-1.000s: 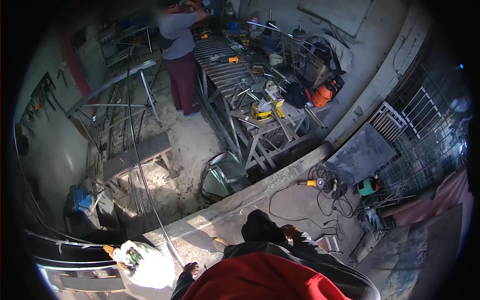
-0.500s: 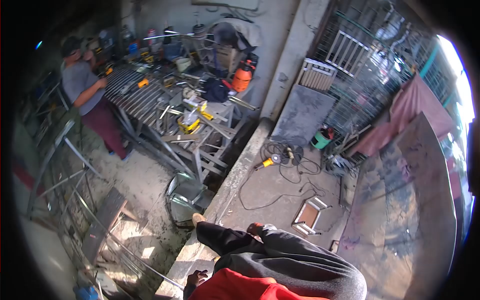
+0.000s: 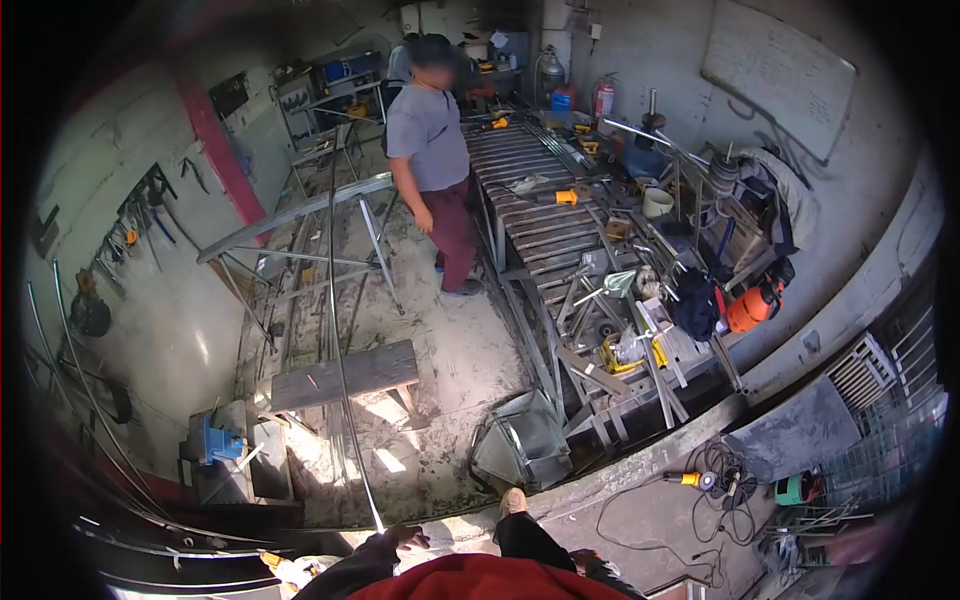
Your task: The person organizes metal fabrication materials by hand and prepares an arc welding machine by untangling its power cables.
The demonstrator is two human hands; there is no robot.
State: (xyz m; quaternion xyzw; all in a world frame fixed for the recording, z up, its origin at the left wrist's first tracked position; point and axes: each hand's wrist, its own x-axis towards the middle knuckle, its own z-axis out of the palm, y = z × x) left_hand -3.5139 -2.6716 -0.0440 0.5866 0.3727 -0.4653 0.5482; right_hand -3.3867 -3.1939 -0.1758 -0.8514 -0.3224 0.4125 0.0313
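My left hand [image 3: 408, 537] is low in the view, beside the red clothing on my front. Its fingers look apart and nothing shows in them. Just left of it is the lower end of a long thin metal rod [image 3: 345, 400], which runs up past a bench; I see a small gap between hand and rod. My right hand is out of sight. One of my feet, in a tan shoe [image 3: 513, 502], is on the concrete ledge [image 3: 600, 478]. A grey sheet-metal bin [image 3: 525, 445] stands just beyond that shoe.
A co-worker [image 3: 430, 140] stands beside a slatted metal worktable [image 3: 510, 165] strewn with tools. A wooden bench [image 3: 345, 377] and a metal frame [image 3: 300, 215] occupy the floor. Right of the ledge lie a yellow angle grinder [image 3: 690, 480] and coiled cable [image 3: 730, 490].
My view has swung left, bringing the left wall and whiteboard into sight. The co-worker's raised arms are now lowered, and they have turned. My left hand stays low near the rod.
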